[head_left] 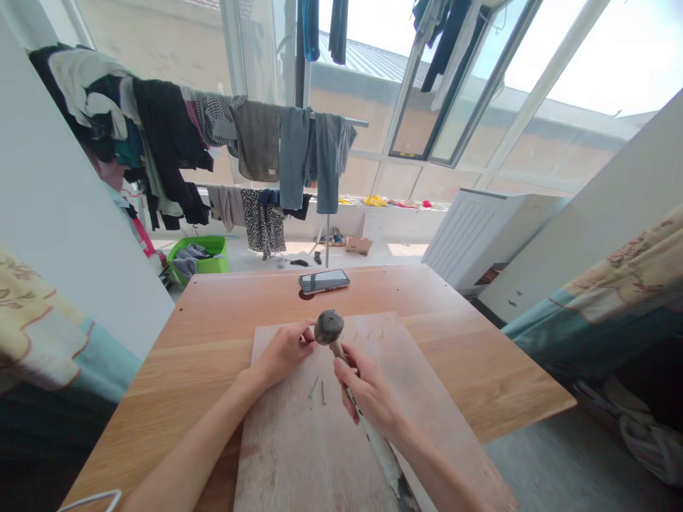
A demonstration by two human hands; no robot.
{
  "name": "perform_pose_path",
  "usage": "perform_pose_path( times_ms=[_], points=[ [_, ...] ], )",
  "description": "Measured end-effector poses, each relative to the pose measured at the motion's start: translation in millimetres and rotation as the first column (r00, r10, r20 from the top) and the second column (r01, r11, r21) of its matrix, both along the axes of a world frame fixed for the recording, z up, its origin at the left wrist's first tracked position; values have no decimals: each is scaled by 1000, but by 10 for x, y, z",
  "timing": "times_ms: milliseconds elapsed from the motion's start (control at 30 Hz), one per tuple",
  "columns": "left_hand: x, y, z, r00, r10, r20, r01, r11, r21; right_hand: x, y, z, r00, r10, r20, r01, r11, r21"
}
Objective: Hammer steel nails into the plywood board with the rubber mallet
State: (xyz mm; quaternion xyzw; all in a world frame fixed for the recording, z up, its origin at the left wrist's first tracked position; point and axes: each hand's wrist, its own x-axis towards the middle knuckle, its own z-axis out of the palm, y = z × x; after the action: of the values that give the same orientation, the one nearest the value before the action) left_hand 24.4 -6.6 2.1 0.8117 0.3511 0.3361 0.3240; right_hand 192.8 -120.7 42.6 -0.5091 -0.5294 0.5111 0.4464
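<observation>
My right hand [366, 384] is wrapped round the handle of a hammer [329, 327], whose rounded dark grey head is raised above a wooden board [299, 455]. Beside that head, my left hand [291, 348] rests on the board with its fingertips pinched together. What they hold, if anything, is too small and partly hidden to make out. Several thin nails [369, 334] stand upright in the board beyond the hammer. Two loose nails [323, 392] lie flat on it, nearer to me and between my forearms.
Under the board is a wood-grain table [448, 334], with a phone [324, 281] near its far edge. A white cabinet [469, 227] stands at the back right. Behind the table are a rack of hanging clothes [259, 139] and a green laundry basket [216, 264].
</observation>
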Motion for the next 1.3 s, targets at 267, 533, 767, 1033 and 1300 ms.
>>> perform_pose_path(
  times_ms=[267, 533, 767, 1033, 1300],
  points=[
    [-2, -18, 57, 999, 11, -32, -11, 1000, 18, -55, -54, -63, 1000, -8, 19, 9, 1000, -19],
    [-6, -17, 38, 999, -12, -32, 13, 1000, 23, -44, -55, -5, 999, 4, -39, -6, 999, -46],
    [-104, -119, 99, 982, 97, -160, -39, 941, 335, 263, -416, -80, 1000, 26, -18, -29, 985, -169],
    [-276, -700, 306, 793, -53, -607, 569, 422, 706, 445, -644, -311, 999, -6, 42, 16, 968, -252],
    [-189, -742, 300, 742, -11, -671, 627, 368, 687, 428, -644, -316, 998, -16, 62, 31, 971, -238]
  ],
)
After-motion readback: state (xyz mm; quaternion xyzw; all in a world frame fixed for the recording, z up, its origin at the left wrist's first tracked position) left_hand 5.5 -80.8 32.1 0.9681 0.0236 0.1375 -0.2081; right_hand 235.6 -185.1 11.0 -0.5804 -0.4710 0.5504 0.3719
